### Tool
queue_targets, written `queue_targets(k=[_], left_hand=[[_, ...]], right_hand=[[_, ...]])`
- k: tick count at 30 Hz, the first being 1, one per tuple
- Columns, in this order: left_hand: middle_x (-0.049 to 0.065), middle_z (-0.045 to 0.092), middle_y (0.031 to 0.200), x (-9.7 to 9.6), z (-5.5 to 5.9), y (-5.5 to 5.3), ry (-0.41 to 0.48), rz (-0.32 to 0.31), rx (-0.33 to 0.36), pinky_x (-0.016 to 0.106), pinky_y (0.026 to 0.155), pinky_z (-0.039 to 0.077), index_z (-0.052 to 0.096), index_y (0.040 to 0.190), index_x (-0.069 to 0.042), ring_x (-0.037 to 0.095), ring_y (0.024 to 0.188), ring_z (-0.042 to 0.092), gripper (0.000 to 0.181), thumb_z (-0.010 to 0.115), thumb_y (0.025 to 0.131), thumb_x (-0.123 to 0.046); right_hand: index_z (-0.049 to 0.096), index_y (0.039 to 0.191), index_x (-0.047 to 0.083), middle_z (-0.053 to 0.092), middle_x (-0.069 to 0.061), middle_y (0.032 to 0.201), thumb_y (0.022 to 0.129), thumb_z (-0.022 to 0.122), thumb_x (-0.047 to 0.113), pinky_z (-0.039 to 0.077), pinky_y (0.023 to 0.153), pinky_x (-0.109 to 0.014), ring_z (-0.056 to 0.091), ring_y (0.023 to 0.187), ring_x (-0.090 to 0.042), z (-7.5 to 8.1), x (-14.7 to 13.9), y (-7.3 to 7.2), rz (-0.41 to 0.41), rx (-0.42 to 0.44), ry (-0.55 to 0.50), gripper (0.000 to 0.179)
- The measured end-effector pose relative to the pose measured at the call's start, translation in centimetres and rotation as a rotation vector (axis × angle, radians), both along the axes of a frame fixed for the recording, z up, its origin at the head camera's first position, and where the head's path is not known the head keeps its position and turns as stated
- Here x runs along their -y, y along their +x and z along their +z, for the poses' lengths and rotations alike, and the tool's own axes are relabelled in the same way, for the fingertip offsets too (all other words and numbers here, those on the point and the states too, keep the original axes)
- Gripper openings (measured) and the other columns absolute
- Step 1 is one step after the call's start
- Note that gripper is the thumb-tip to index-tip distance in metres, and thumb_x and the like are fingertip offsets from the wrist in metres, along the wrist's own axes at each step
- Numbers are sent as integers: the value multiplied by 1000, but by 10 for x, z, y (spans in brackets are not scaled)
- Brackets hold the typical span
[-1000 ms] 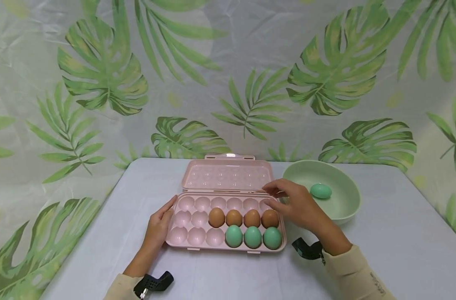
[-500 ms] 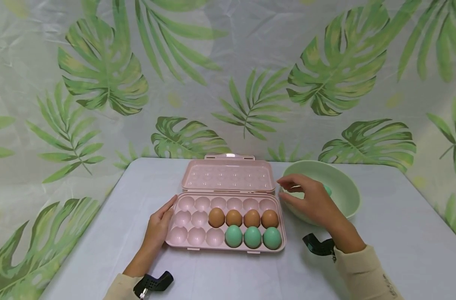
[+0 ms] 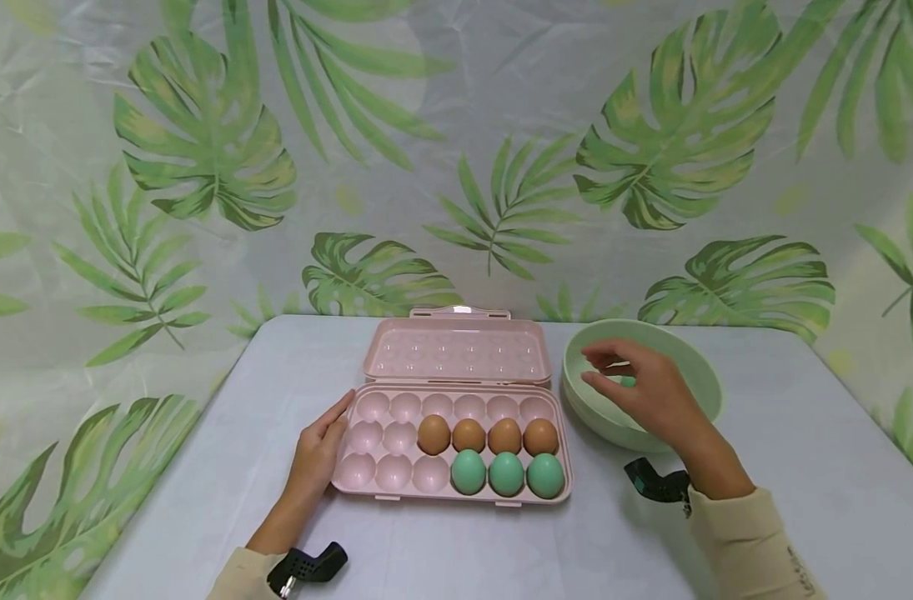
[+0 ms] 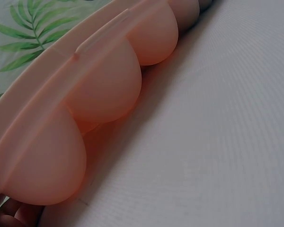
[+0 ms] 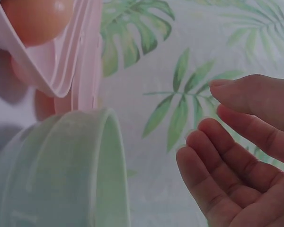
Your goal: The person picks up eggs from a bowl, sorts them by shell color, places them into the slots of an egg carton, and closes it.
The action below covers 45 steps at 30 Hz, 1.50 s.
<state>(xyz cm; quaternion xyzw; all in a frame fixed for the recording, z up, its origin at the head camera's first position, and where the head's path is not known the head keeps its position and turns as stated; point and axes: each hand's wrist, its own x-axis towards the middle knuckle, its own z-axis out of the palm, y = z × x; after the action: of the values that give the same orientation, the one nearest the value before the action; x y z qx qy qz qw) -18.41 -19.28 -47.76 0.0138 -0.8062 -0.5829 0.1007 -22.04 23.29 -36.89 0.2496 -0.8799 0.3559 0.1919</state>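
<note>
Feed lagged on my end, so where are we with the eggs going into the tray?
Done: seven eggs sit in the pink tray, four brown in the middle row, three green in the near row. In hand: the right hand reaches empty into the bowl over a green egg; the left hand rests on the tray's left end. Left: that egg; eleven cups are empty.

We see the egg tray (image 3: 381, 475) lying mid-bench (image 3: 801, 467), its lid (image 3: 456, 350) open behind it, and the bowl (image 3: 699, 375) just to its right. Four eggs (image 3: 486, 436) sit in the tray's middle row toward the right, with three more eggs (image 3: 505, 473) in the front row before them. Our left hand (image 3: 317, 458) rests against the tray's left end, while our right hand (image 3: 644, 392) hangs over the bowl, above an egg (image 3: 627, 382) inside it.
</note>
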Motion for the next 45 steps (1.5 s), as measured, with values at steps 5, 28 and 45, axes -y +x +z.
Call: queue_targets(k=[5, 28, 45], left_hand=[[0, 45, 146, -1, 4, 1, 11, -3, 23, 31, 114, 24, 48, 142, -9, 14, 140, 32, 40, 40, 104, -16], [4, 43, 147, -4, 16, 6, 18, -4, 62, 35, 116, 22, 47, 143, -5, 18, 141, 30, 41, 39, 103, -11], [2, 47, 145, 0, 4, 1, 1, 6, 8, 34, 115, 24, 51, 140, -9, 16, 139, 34, 40, 42, 102, -12]], right_hand=[[67, 110, 4, 68, -8, 102, 84, 74, 9, 56, 77, -37, 67, 90, -24, -1, -5, -3, -15, -2, -2, 27], [66, 111, 1, 68, -12, 104, 86, 72, 7, 55, 77, -22, 65, 91, -28, -12, -27, -14, -69, 0, -39, 27], [64, 116, 2, 65, -16, 113, 89, 69, 13, 49, 84, -16, 60, 102, -29, -20, -36, -18, -123, 91, -18, 30]])
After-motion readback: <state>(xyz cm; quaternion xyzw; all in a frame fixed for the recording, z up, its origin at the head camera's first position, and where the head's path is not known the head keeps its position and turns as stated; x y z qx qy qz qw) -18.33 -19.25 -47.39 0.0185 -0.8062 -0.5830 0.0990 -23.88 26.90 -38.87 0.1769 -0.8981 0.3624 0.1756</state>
